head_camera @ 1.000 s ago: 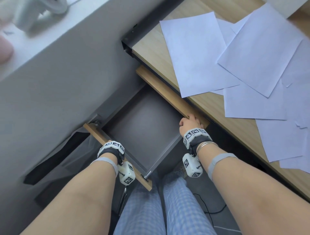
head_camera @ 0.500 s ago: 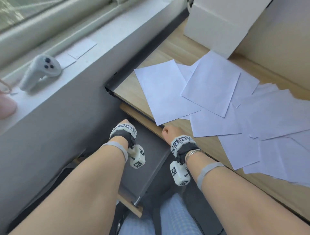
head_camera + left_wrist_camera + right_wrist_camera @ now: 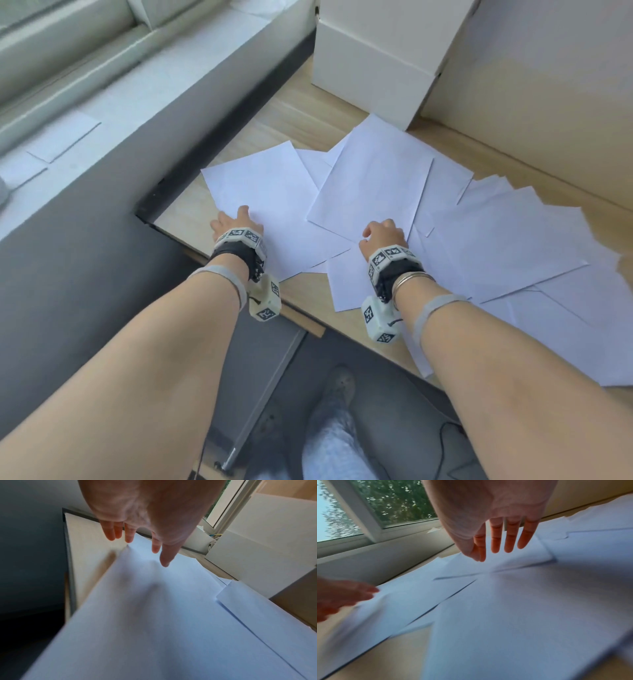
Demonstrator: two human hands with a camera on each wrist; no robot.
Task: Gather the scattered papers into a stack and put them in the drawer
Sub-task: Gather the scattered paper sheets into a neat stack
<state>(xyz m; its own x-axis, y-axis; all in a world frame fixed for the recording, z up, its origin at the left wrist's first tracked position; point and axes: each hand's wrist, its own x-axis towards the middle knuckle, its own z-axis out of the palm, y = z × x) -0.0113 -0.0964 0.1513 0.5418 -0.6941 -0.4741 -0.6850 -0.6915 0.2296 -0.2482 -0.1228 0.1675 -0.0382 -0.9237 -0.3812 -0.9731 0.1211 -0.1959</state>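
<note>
Several white paper sheets lie fanned and overlapping on the wooden desk. My left hand is over the near-left edge of the leftmost sheet, palm down. In the left wrist view the left hand has straight fingers just above that sheet. My right hand is over the middle of the pile. In the right wrist view it has straight, spread fingers above the sheets. Neither hand holds anything. Below the desk edge the grey drawer stands pulled out.
A white box stands on the desk behind the papers, against a beige panel. A grey wall and a white window sill run along the left. My legs are below the desk, beside the drawer.
Both hands have left the drawer and risen onto the desk top, over the papers. The head view has swung up from the drawer to the desk.
</note>
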